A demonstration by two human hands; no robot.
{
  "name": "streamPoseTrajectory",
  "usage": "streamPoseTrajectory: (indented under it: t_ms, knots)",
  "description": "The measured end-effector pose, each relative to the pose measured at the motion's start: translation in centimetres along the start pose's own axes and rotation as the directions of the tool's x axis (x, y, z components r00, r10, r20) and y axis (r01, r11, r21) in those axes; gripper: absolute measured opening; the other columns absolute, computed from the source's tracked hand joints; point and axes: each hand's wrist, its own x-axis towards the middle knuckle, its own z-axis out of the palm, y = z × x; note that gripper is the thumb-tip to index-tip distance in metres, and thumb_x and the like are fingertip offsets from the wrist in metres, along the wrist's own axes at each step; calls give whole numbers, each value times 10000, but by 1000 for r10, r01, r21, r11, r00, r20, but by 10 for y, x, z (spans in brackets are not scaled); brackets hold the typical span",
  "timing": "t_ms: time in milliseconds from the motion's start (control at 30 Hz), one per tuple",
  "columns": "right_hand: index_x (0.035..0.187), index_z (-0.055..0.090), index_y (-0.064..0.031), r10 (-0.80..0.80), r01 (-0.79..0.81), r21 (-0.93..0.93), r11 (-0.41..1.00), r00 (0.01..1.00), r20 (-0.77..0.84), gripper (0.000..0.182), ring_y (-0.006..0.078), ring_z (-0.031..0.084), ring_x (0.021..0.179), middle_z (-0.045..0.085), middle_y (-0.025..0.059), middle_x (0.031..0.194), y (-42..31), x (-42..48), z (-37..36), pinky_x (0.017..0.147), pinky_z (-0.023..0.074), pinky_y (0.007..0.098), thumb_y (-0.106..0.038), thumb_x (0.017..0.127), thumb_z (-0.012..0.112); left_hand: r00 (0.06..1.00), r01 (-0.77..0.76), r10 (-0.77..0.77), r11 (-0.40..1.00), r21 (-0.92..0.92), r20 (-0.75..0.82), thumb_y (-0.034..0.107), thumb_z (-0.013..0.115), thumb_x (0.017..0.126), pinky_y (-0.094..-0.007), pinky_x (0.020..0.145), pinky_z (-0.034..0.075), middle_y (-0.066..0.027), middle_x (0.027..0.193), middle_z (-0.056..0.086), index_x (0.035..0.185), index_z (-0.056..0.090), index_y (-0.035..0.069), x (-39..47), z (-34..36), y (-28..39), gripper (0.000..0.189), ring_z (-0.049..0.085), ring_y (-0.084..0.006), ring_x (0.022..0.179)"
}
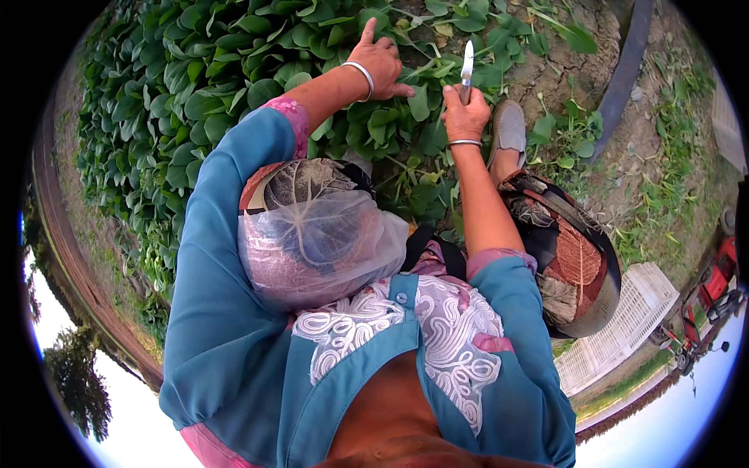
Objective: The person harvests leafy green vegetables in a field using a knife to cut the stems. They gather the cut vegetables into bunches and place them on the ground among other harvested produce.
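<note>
My left hand [379,65] is stretched over a dense bed of leafy green plants [234,76], its index finger extended and thumb spread wide. A broad leaf [419,103] lies just beside the thumb; nothing shows in this hand's grasp. In my right hand [467,117] is a small knife [467,61], held by its handle with the short metal blade pointing away from me. Loose-looking leaves and stems [436,67] spread on the ground between the two hands and beyond the knife.
Cracked soil [556,64] borders the plants on the right, crossed by a dark flat strip [625,76]. My shoe [508,128] stands beside my right wrist. A white plastic crate [620,327] and a red vehicle [717,281] are farther right. Clear plastic film [322,251] drapes my left knee.
</note>
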Motion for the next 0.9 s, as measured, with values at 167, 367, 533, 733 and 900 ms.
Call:
streamPoseTrajectory:
  t_ms: [167, 367, 533, 733, 900]
  knots:
    - [937, 601, -22, 67, -78, 65, 995, 986, 154, 238, 103, 567, 503, 640, 55, 731, -25, 27, 25, 431, 449, 246, -195, 827, 720, 981, -145, 177, 944, -297, 85, 615, 502, 867, -606, 1119, 135, -146, 1155, 626, 1153, 624, 20, 0, 28, 47, 671, 531, -335, 1167]
    - [1015, 608, -29, 376, -402, -36, 915, 815, 441, 310, 156, 660, 715, 679, 86, 880, 1, 40, 57, 544, 523, 262, -251, 832, 724, 946, -259, 316, 870, -419, 71, 488, 624, 818, -474, 901, 399, -128, 992, 652, 946, 657, 38, -28, 49, 73, 470, 595, -293, 1030]
    - [908, 634, -14, 291, -26, -543, 839, 865, 409, 349, 260, 652, 729, 668, 142, 812, 64, 31, 31, 684, 504, 380, -302, 747, 748, 972, -234, 206, 891, -390, -111, 399, 675, 770, -399, 832, 414, -97, 848, 655, 813, 671, 66, -36, 79, 63, 336, 617, -265, 848]
    - [897, 640, -48, 168, 95, -633, 769, 924, 344, 327, 300, 637, 766, 658, 154, 816, 71, -3, 1, 723, 490, 388, -301, 725, 756, 969, -214, 158, 922, -321, -192, 359, 699, 751, -422, 836, 392, -74, 830, 637, 821, 672, 91, -36, 96, 60, 279, 620, -269, 818]
    - [853, 608, -44, 67, 245, -674, 697, 913, 402, 356, 317, 631, 720, 636, 153, 742, 56, -21, 9, 671, 486, 407, -354, 740, 740, 993, -67, 21, 911, -406, -118, 358, 653, 783, -462, 862, 405, -111, 938, 651, 912, 668, 85, -35, 114, 41, 302, 639, -279, 887]
